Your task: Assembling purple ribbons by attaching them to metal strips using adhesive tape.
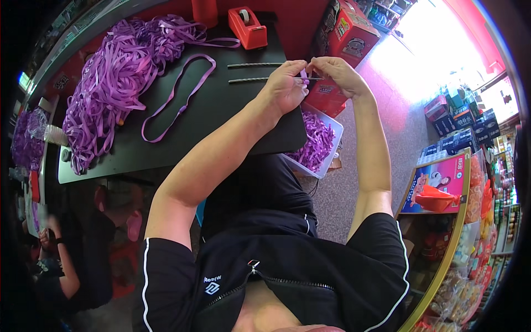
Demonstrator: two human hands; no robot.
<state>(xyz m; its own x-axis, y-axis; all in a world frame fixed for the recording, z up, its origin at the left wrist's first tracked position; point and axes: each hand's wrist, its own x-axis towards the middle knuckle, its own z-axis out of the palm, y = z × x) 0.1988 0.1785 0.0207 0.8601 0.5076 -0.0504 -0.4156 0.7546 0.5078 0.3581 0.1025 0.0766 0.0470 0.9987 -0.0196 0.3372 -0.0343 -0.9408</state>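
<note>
My left hand [287, 86] and my right hand [336, 72] meet over the right end of the black table [221, 110]. Together they pinch a small purple ribbon piece [303, 73] and a thin metal rod [315, 79] between the fingertips. Two more thin metal rods [251, 65] lie on the table just left of my hands. A white tray [337, 135] holding purple ribbon pieces sits under my hands, at the table's edge.
A big heap of purple ribbon [116, 72] covers the table's left side, with a single ribbon loop [177, 97] beside it. A red tape dispenser [247, 26] stands at the back. Red boxes [348, 27] and shop shelves [459, 193] lie to the right. Another person [72, 249] sits at lower left.
</note>
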